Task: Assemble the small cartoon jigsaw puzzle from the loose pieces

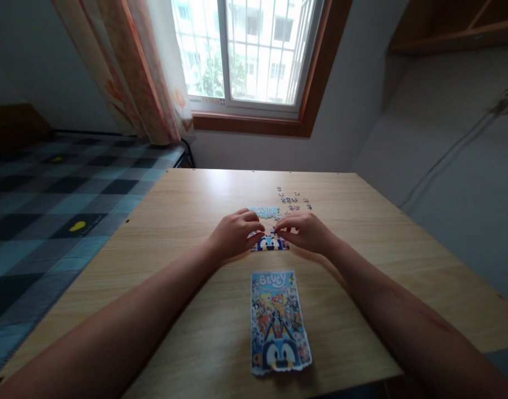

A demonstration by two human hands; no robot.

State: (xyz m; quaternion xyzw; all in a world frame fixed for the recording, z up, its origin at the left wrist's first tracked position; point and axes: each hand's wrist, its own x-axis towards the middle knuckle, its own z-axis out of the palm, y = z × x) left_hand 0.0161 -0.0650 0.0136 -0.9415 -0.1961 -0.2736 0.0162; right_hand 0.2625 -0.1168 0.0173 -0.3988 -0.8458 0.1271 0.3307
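A partly joined jigsaw puzzle (269, 244) lies on the wooden table, its lower part showing a blue cartoon dog's face and its top strip light blue. My left hand (236, 233) rests at the puzzle's left side, fingers curled and thumb near its edge; whether anything is between them is hidden. At the right side, my right hand (306, 230) pinches a small dark puzzle piece (274, 230) between thumb and fingertips, over the gap in the puzzle's middle. Nearer to me lies a picture sheet (279, 327) marked "Bluey" with the same dog's face.
Loose puzzle pieces (293, 200) are scattered beyond my right hand on the table (187, 221). A bed with a checked cover (79, 194) stands along the left. Behind the table are a barred window (258, 55) and a curtain (141, 72); a cable (449, 147) runs down the right wall.
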